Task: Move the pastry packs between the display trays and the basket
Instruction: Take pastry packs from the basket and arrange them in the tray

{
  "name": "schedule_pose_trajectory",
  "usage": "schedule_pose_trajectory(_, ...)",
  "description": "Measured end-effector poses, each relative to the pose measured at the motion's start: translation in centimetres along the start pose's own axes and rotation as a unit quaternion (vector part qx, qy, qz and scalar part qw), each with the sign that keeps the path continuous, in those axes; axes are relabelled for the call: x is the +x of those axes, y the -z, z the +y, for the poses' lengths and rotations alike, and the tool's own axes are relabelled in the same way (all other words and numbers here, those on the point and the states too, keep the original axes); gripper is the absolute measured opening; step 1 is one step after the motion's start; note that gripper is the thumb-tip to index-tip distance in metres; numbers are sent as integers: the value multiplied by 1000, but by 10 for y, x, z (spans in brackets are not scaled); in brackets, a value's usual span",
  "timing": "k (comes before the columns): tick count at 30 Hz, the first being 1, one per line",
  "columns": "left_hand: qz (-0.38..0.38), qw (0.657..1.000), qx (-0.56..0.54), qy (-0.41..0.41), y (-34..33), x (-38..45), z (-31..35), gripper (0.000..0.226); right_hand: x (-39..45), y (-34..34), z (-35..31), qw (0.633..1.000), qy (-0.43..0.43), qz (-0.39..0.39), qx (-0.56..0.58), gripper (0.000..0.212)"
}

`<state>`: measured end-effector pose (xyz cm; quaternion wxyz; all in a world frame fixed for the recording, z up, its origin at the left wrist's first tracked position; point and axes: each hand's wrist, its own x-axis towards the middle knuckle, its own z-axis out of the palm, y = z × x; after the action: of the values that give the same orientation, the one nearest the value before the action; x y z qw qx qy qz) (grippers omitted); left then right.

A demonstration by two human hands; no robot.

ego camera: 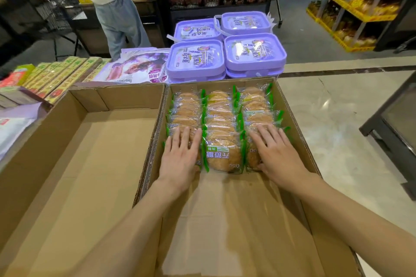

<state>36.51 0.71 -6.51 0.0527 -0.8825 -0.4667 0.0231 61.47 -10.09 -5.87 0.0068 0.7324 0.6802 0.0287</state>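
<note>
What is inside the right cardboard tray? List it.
Three rows of pastry packs fill the far half of the right cardboard tray. The left hand and right hand cover the nearest outer packs.

Both arms reached forward; the left hand (180, 156) and right hand (278, 153) lay flat, palms down, fingers straight.
</note>
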Motion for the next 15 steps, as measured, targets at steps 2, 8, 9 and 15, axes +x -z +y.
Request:
schedule_pose_trajectory(2,15,1000,8,12,-3,2,1,107,4,-5,0,1000,-5,-2,-12,100)
schedule_pose_trajectory(8,-1,1000,8,28,4,0,7,105,5,-1,-7,999,-23,-26,-2,96)
schedule_pose_trajectory(9,2,1000,6,28,5,0,6,107,3,3,-9,999,-32,-29,1,95)
schedule_pose_trajectory(15,34,999,-21,-32,31,-15,9,108,-45,49,-33,993,-115,9,25,87)
